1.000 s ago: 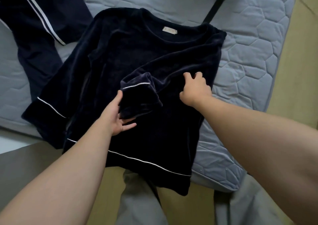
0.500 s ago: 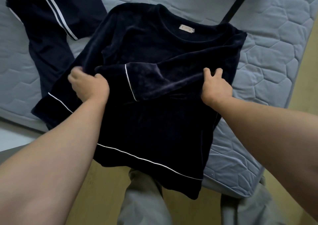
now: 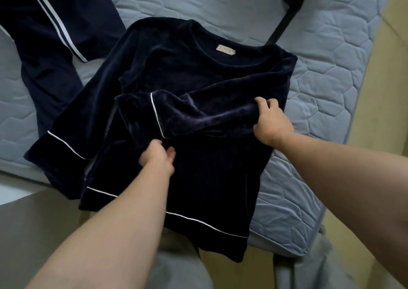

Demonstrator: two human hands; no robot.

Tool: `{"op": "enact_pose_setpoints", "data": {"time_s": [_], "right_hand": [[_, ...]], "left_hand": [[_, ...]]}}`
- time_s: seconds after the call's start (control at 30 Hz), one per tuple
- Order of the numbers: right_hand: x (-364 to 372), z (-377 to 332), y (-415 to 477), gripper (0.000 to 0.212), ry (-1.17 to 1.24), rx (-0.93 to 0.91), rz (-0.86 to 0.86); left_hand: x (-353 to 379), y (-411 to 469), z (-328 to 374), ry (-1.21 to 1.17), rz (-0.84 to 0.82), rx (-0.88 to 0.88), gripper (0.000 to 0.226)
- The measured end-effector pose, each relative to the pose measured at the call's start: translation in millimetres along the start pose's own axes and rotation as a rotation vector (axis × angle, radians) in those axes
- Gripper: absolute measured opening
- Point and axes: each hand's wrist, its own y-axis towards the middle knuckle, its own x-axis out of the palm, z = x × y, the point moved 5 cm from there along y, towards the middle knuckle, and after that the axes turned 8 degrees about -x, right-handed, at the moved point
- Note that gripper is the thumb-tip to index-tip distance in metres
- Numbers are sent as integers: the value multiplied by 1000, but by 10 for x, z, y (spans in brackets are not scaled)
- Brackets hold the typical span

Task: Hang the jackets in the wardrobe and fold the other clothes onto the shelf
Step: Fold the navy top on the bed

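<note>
quilted grey mattress (image 3: pixel 331 89) fills the upper frame; a navy velvet top (image 3: pixel 198 72) lies at centre, one sleeve (image 3: pixel 198 116) folded across it. right hand (image 3: pixel 272 123) clutches that sleeve at centre right. left hand (image 3: pixel 157 157), blurred, curls below the cuff; grip unclear. striped navy trousers (image 3: pixel 44 45) lie upper left.

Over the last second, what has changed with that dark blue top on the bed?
The left hand drew the sleeve leftward across the navy velvet top, let go, and came back to the middle, below the cuff. The sleeve now lies spread across the chest. The right hand stayed holding its fold at the top's right side.
</note>
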Motion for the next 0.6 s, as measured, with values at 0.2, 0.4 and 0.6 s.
{"op": "enact_pose_setpoints", "data": {"time_s": [0.2,0.4,0.6], "right_hand": [[-771,264,253,57,-48,-20,223],[-1112,541,1208,65,-49,-154,12],[-1224,767,1528,24,-153,-271,-137]], "left_hand": [[826,-792,-1155,409,-423,-219,23],[1668,-926,-1680,208,-394,-240,46],[1835,-934,-2011,59,-326,-286,45]]}}
